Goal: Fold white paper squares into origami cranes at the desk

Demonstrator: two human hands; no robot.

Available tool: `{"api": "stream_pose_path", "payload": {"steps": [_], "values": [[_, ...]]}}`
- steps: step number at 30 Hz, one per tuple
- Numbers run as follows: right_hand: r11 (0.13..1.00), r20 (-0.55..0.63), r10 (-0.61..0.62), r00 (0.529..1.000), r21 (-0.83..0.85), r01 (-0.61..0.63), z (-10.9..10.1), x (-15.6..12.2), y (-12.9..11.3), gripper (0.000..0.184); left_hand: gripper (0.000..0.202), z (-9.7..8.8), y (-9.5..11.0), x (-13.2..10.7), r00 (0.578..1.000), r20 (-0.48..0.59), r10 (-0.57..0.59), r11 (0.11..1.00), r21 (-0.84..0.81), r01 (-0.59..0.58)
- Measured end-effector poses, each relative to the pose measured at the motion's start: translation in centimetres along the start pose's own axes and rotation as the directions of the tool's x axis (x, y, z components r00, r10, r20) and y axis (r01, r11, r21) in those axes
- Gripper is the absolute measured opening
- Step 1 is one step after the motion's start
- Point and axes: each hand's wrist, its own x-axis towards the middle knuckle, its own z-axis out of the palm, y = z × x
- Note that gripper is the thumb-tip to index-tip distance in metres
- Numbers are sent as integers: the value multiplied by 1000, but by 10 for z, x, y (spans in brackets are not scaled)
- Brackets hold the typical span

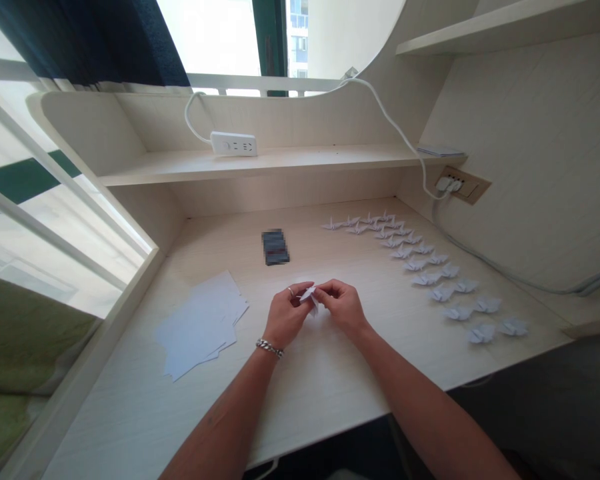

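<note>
A small white folded paper crane [310, 298] is held between my two hands over the middle of the desk. My left hand [286, 312], with a ring and a chain bracelet at the wrist, pinches it from the left. From the right, the thumb and fingers of my right hand [343, 305] grip its upper edge. Fingers partly cover the crane, so its full shape is hidden. To the left lies a loose pile of white paper sheets [200, 323]. Several finished-looking paper cranes [421, 265] stand in rows along the right side of the desk.
A dark blurred-out object [275, 247] lies beyond my hands. Along the back runs a shelf [280, 162] bearing a white power strip [234, 144]. A white cable [387, 117] drops to the wall socket [463, 185] at right. The desk's front edge is near my forearms.
</note>
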Motion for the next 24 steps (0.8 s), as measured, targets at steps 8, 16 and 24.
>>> {"api": "stream_pose_path", "payload": {"steps": [8,16,24], "values": [[996,-116,-71,991,-60,65,8,-6,-3,22,44,6,4,-2,998,25,-59,979,-194,63],[996,-145,-81,986,-55,73,9,-5,-3,21,53,8,14,-6,986,54,-157,901,-400,165],[999,-60,-51,997,10,52,3,1,0,15,48,7,15,-4,988,34,-150,926,-346,153]]}}
